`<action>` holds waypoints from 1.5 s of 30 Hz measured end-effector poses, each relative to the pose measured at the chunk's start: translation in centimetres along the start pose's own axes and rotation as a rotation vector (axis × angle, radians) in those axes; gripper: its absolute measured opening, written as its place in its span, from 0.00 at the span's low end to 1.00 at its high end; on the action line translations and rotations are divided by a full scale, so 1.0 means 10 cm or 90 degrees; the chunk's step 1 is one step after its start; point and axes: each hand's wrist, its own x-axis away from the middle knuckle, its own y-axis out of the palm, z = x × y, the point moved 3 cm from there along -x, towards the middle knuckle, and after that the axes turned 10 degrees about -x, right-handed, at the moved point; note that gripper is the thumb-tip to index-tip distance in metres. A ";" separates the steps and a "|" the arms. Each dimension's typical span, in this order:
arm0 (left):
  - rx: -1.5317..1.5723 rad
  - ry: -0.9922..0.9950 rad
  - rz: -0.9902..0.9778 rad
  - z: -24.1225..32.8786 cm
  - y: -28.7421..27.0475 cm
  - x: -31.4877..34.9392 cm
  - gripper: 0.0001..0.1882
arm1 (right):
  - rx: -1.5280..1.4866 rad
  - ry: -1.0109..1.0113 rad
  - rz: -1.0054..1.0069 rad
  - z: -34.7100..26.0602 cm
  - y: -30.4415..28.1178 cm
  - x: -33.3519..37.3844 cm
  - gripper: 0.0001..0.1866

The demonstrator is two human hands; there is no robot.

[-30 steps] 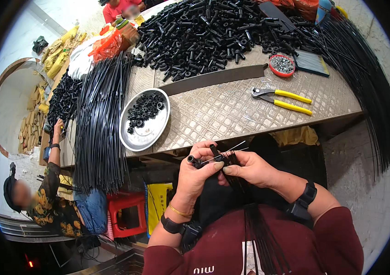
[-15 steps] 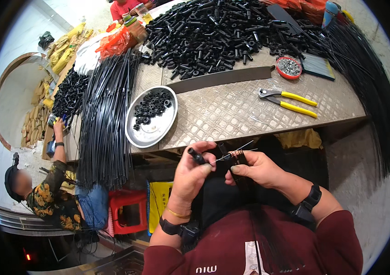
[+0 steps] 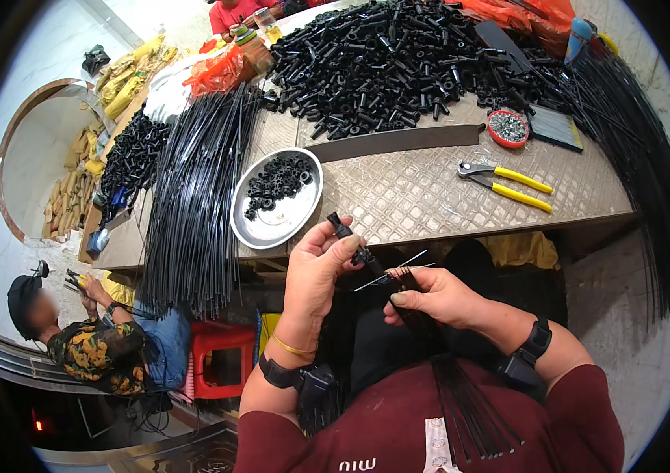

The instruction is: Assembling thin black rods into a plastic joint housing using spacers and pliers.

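My left hand [image 3: 315,264] pinches a black tubular plastic fitting [image 3: 361,254], tilted down to the right. My right hand [image 3: 449,298] is closed around a bundle of thin black rods [image 3: 417,319], whose lower ends fan out over my lap. Thin silvery pins [image 3: 416,258] stick out beside the right fingers. The fitting's lower end meets the rod tips between both hands; whether a rod is inside it I cannot tell. A round metal bowl [image 3: 307,221] with small black rings stands just beyond my left hand.
On the table [image 3: 382,185] lie yellow-handled pliers [image 3: 512,185], a red dish of small metal parts [image 3: 507,129] and a heap of black fittings [image 3: 382,67]. Long black rods [image 3: 193,205] hang over the front edge. A co-worker [image 3: 98,339] sits left with pliers, beside a red stool [image 3: 220,359].
My left hand has brought the fitting down against the rod tips, turning it. The view has shifted slightly left. The co-worker's hands have drawn back from the table.
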 end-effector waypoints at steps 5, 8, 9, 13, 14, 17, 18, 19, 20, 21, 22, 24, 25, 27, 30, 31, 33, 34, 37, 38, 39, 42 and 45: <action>0.019 -0.035 -0.046 0.09 0.01 0.00 0.21 | 0.015 0.023 0.015 -0.02 0.03 -0.06 0.19; 0.003 -0.053 -0.072 0.10 0.00 0.00 0.20 | 0.017 0.029 0.014 -0.01 0.02 -0.08 0.18; -0.020 -0.062 -0.094 0.08 -0.02 -0.01 0.19 | 0.016 0.032 0.012 0.00 0.02 -0.08 0.17; -0.112 -0.068 -0.174 0.14 -0.03 -0.01 0.19 | 0.026 0.015 0.001 -0.01 0.04 -0.08 0.16; -0.109 -0.069 -0.170 0.14 -0.05 -0.01 0.19 | 0.020 0.022 0.008 -0.02 0.04 -0.08 0.16; -0.132 -0.052 -0.248 0.13 -0.07 -0.02 0.17 | 0.017 0.037 0.020 -0.01 0.03 -0.09 0.16; -0.130 -0.053 -0.245 0.12 -0.08 -0.03 0.17 | 0.019 0.038 0.027 -0.01 0.02 -0.10 0.15; -0.124 -0.046 -0.259 0.12 -0.07 -0.03 0.18 | 0.020 0.042 0.027 -0.01 0.02 -0.10 0.15; -0.119 -0.039 -0.274 0.12 -0.06 -0.03 0.18 | 0.016 0.040 0.026 -0.01 0.01 -0.10 0.15; -0.117 -0.040 -0.272 0.11 -0.06 -0.03 0.18 | 0.012 0.037 0.025 -0.01 0.00 -0.10 0.15; -0.092 -0.039 -0.290 0.11 -0.05 -0.02 0.18 | 0.012 0.039 0.025 -0.01 0.00 -0.10 0.15; -0.068 -0.036 -0.306 0.12 -0.05 0.00 0.18 | 0.016 0.040 0.017 -0.01 0.00 -0.11 0.15; -0.072 -0.034 -0.308 0.13 -0.06 0.02 0.18 | 0.017 0.041 0.016 -0.01 0.00 -0.11 0.15; -0.074 -0.033 -0.323 0.13 -0.04 0.00 0.18 | 0.009 0.036 0.019 0.00 -0.02 -0.10 0.14; -0.084 -0.030 -0.320 0.13 -0.03 -0.01 0.18 | 0.013 0.038 0.019 -0.01 -0.01 -0.10 0.14; -0.081 -0.027 -0.312 0.12 -0.03 -0.01 0.19 | 0.013 0.038 0.019 -0.02 0.00 -0.09 0.14; -0.079 -0.025 -0.306 0.10 -0.04 -0.01 0.20 | -0.002 0.043 0.024 -0.02 0.00 -0.09 0.14; -0.106 -0.022 -0.269 0.08 -0.05 0.00 0.18 | -0.003 0.042 0.025 -0.02 0.00 -0.09 0.14; -0.131 -0.014 -0.217 0.04 -0.05 0.03 0.17 | 0.007 0.014 0.014 -0.03 0.00 -0.08 0.14; -0.130 -0.007 -0.198 0.04 -0.06 0.04 0.18 | 0.007 0.018 0.010 -0.04 0.00 -0.08 0.14; -0.131 -0.007 -0.201 0.04 -0.05 0.05 0.18 | 0.007 0.022 0.006 -0.05 0.01 -0.08 0.14; -0.110 0.013 -0.202 0.04 -0.04 0.11 0.18 | 0.009 0.024 -0.004 -0.05 0.01 -0.07 0.14; -0.124 0.032 -0.183 0.03 -0.03 0.16 0.18 | 0.005 0.026 -0.018 -0.01 -0.02 -0.08 0.18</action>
